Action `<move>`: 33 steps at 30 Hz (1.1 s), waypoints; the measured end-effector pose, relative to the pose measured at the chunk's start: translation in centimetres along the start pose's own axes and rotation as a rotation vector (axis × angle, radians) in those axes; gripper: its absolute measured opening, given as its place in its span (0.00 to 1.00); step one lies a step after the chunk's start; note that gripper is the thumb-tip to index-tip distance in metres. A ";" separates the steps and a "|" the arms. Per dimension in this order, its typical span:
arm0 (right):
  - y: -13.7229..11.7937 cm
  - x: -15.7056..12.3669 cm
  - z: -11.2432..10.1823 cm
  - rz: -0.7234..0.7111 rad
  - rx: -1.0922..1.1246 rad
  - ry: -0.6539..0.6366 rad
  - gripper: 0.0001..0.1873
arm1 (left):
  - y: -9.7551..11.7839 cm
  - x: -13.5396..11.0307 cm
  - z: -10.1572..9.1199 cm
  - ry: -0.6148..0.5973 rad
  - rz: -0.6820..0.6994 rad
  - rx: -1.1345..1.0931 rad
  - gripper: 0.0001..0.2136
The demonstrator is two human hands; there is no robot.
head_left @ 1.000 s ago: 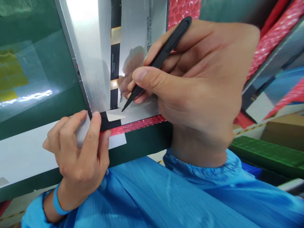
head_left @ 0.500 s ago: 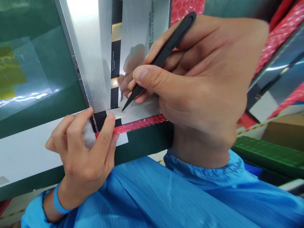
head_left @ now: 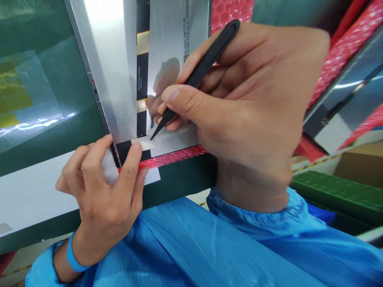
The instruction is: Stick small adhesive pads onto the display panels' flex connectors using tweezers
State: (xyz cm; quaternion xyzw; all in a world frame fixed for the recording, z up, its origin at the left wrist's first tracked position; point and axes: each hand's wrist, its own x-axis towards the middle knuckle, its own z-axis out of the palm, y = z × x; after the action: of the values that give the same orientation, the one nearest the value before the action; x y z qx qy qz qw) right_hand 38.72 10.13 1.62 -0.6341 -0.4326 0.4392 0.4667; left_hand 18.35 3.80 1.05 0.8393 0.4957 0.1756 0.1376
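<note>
Where the green mat [head_left: 179, 173] spreads at the far left, yellow squares [head_left: 12, 93] lie under clear film, with a white strip [head_left: 32, 191] nearer the person. The left hand [head_left: 103, 199] has its fingers spread over the corner of the silver panel [head_left: 115, 91]: one fingertip at the side edge, the index on the left end of a pale tab [head_left: 145, 144]; whether the thumb grips underneath, I cannot tell. The panel lies flat on pink bubble wrap [head_left: 176, 156]; it looks thin, stiff, slick and likely fragile if flexed, so best held by its outer edges, off the dark strip. The tab seems light and limp, easiest taken at its free right end. There the tip of a black pointed tool [head_left: 206, 65] sits, pinched pen-like in the right hand [head_left: 254, 99]. A second panel [head_left: 348, 95] lies far right.
</note>
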 end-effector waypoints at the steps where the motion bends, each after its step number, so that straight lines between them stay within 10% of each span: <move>1: 0.0 0.0 0.0 -0.003 -0.010 0.007 0.19 | 0.0 0.0 0.0 -0.001 -0.001 0.004 0.21; 33: 2.6 1.6 0.4 -0.055 0.225 0.196 0.11 | 1.2 -0.9 1.0 -0.135 -0.060 0.298 0.28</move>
State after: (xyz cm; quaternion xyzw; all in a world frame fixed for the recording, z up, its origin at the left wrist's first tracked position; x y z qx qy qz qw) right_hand 39.06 11.28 -1.24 -0.6058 -0.3501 0.4079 0.5866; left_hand 19.30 2.34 0.54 0.8451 0.5308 0.0389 0.0497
